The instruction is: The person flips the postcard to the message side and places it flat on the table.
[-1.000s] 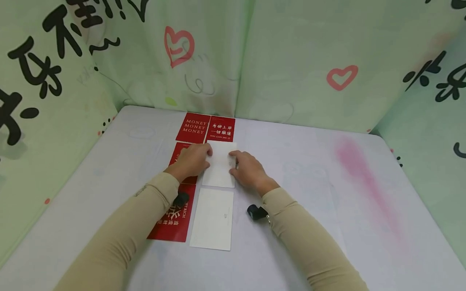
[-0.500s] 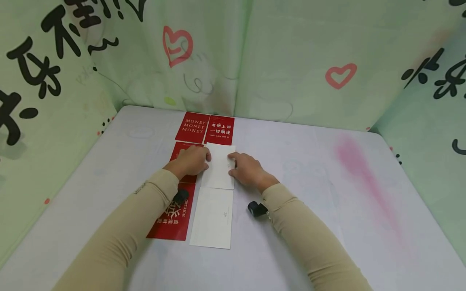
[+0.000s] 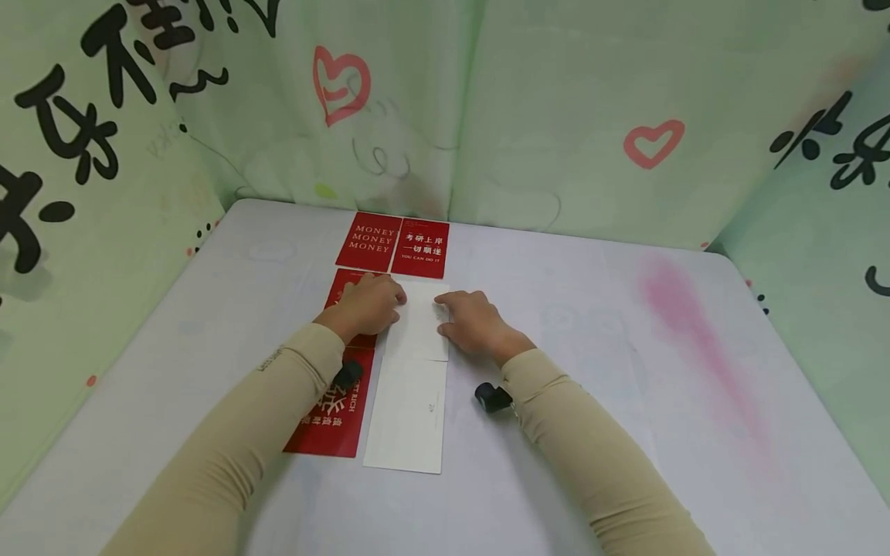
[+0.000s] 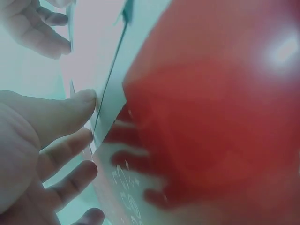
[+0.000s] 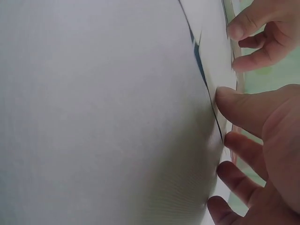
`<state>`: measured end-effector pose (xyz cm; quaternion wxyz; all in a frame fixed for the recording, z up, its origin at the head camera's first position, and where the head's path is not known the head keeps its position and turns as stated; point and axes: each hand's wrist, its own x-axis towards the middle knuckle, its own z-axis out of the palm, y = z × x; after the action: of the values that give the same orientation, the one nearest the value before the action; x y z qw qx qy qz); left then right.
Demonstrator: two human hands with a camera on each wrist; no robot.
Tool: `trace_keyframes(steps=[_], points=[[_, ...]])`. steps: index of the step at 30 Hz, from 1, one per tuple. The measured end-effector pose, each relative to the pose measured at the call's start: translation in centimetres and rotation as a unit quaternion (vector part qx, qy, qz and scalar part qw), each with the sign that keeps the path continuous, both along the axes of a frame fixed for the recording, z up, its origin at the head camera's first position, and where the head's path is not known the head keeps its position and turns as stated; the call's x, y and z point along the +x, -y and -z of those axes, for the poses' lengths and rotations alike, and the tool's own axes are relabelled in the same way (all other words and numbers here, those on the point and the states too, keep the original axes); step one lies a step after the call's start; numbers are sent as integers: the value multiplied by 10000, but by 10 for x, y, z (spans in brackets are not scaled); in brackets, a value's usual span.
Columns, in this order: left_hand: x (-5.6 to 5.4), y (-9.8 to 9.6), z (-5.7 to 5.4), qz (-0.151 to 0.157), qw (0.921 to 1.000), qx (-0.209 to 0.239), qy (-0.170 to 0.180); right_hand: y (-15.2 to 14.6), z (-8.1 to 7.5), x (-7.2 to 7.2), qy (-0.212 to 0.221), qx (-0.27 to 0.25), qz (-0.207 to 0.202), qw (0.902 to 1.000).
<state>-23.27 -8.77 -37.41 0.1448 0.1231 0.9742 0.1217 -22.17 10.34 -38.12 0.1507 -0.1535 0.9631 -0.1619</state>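
A blank white card (image 3: 419,328) lies flat between my two hands in the head view. My left hand (image 3: 368,305) touches its left long edge with thumb and fingertips. At the opposite edge, the thumb and fingertips of my right hand (image 3: 476,320) touch the card. In both wrist views the fingers are spread along the edge, not curled round it. A second white card (image 3: 405,417), with small print, sits directly below, its upper edge meeting the first. Under my left hand is a partly covered red card (image 3: 344,287); the lower red card (image 3: 337,428) is partly behind the sleeve.
Two red cards, one reading MONEY (image 3: 368,242) and one reading YOU CAN DO IT (image 3: 420,249), lie at the back of the white table (image 3: 591,463). A green printed curtain (image 3: 542,116) stands behind. Each wrist carries a black camera (image 3: 493,397).
Both hands have slid the upper white card slightly toward me. Its gap to the lower white card has closed, and the right-hand red card behind it now shows fully.
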Motion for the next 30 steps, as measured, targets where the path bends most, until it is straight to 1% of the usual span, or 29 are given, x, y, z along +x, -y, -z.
trace_keyframes(steps=[7,15,21,25,30], points=[[-2,3,-1,-1,10000,-30,-73,0,1,-5,-28,42,-44,10000],[-2,4,-4,28,10000,-72,28,2,-2,-7,54,98,-48,9999],[-2,4,-5,-78,9997,202,143,2,-6,-7,91,110,-25,9999],[-2,5,-2,-206,9988,368,230,0,-6,-6,135,110,-16,9998],[-1,5,1,-259,9985,387,282,0,-3,-5,136,80,-18,9999]])
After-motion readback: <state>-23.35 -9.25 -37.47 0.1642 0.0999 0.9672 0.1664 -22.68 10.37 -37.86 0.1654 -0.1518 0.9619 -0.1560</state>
